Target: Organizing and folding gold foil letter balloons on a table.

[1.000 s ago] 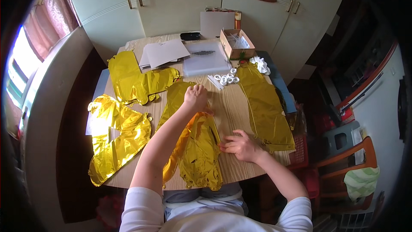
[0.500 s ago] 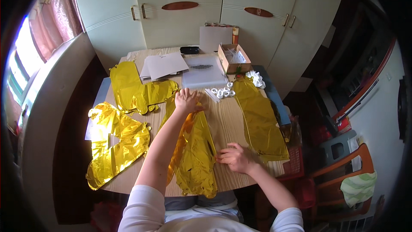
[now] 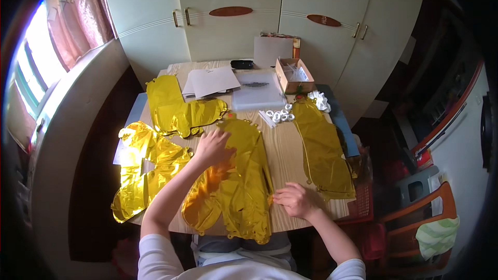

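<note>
A flat, uninflated gold foil balloon (image 3: 241, 176) lies spread in front of me, its lower end reaching the table's near edge. My left hand (image 3: 211, 148) is over its left part, fingers stretched out and a little blurred, with an orange reflection in the foil below. At the balloon's right edge, my right hand (image 3: 296, 200) pinches the foil between bent fingers and thumb. Another creased gold balloon (image 3: 168, 171) lies left of it, shining in window light. Farther back on the left is an angular gold balloon (image 3: 166, 103). A long one (image 3: 324, 150) rests at the right.
White rings (image 3: 280, 116) and short white strips sit mid-table. Behind them are a clear plastic sheet stack (image 3: 254, 98), white papers (image 3: 212, 81), a black tray (image 3: 241, 64) and an open box (image 3: 294, 75). Crumpled white tissue (image 3: 319, 101) lies at the right. A wooden chair (image 3: 420, 218) stands right.
My left hand has drawn back toward me and left from the balloon's far end. The central balloon's left part now spreads wider. My right hand stays at its right edge.
</note>
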Available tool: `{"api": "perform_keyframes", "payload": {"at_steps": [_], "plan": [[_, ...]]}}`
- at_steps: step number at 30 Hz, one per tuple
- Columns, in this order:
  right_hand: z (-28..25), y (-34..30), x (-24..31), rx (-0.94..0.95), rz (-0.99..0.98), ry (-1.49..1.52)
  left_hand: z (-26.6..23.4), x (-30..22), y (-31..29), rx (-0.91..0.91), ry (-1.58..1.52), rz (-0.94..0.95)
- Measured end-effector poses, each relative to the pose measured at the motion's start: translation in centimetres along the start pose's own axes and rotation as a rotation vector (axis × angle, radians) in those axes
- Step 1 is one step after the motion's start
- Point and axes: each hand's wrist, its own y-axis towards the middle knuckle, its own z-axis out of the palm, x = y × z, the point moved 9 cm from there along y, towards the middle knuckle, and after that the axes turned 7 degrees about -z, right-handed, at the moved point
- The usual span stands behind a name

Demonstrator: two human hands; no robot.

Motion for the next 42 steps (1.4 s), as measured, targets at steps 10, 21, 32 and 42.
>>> {"api": "perform_keyframes", "payload": {"at_steps": [10,21,32,42], "plan": [[0.8,1.0,-5.7,0.061,0.294,0.001,1.2,0.8,-14.1,0.224,-0.125,0.155],[4.2,4.0,-8.1,0.282,0.321,-0.222,2.4,-1.3,-11.8,0.215,-0.069,0.135],[4.3,3.8,-8.6,0.242,0.357,-0.117,3.2,-2.7,-11.1,0.217,-0.100,0.183],[4.3,3.9,-8.5,0.270,0.359,-0.117,3.5,-3.8,-10.2,0.212,-0.141,0.247]]}}
